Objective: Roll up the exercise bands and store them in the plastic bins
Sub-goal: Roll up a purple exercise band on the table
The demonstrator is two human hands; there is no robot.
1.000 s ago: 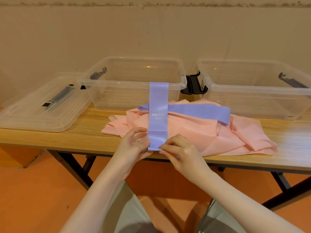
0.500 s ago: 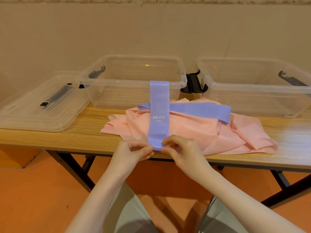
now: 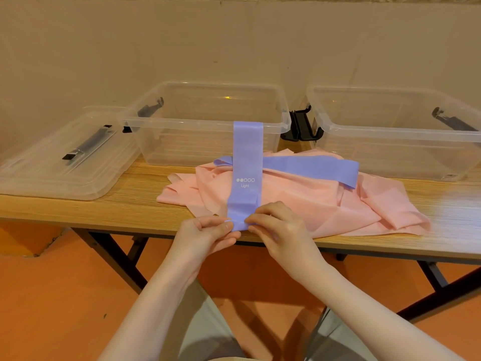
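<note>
A purple exercise band [image 3: 246, 162] marked "Light" runs from the table's front edge up over the rim of the middle clear bin [image 3: 208, 126]. Its near end is pinched between my left hand [image 3: 205, 234] and my right hand [image 3: 276, 225], fingertips meeting at the band's curled end. A second purple band [image 3: 312, 168] lies crosswise on a crumpled pink band [image 3: 299, 201] spread over the wooden table [image 3: 130, 204]. Another clear bin [image 3: 395, 134] stands at the right; both bins look empty.
A clear bin lid [image 3: 65, 157] with a black handle lies on the table's left. Black latches [image 3: 299, 126] sit between the two bins. A beige wall rises close behind. Black table legs and an orange floor show below.
My hands have shifted slightly toward me along the band's near end and tightened their pinch, curling the end. The band's printed mark has slid a little nearer.
</note>
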